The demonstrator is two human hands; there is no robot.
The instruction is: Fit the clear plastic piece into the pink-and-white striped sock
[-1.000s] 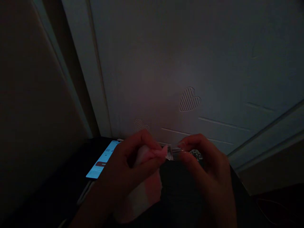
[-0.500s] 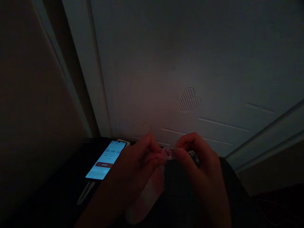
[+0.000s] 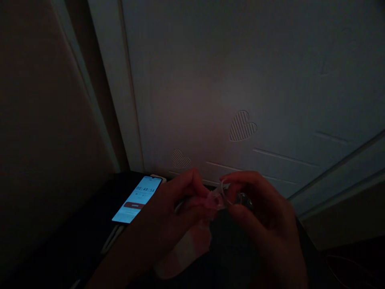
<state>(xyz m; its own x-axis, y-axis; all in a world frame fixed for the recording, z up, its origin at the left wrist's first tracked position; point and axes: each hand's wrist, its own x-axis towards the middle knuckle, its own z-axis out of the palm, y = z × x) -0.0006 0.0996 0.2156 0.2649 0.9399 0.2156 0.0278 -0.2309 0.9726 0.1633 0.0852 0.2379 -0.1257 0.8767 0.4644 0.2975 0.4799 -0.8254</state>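
The scene is very dim. My left hand (image 3: pixel 180 204) pinches a small translucent pinkish piece (image 3: pixel 214 200), perhaps plastic. On its right side, my right hand (image 3: pixel 261 216) holds a thin, pale curved loop (image 3: pixel 223 189) between thumb and index finger, close against that piece. Something dark and shiny (image 3: pixel 245 200) shows behind the right fingers; I cannot make out what it is. A pale and pink striped, flat item (image 3: pixel 186 253) hangs or lies below my left hand, partly hidden by it.
A lit phone (image 3: pixel 136 200) showing a timer lies on the dark surface (image 3: pixel 75 237) at the left, with a white cable (image 3: pixel 112 239) below it. Behind stands a pale panel (image 3: pixel 192 100) with embossed hearts. Another thin cable (image 3: pixel 339 263) is at the lower right.
The fingers of my right hand have spread somewhat, and the pale loop now shows between them. The translucent piece is more exposed. The view has shifted slightly.
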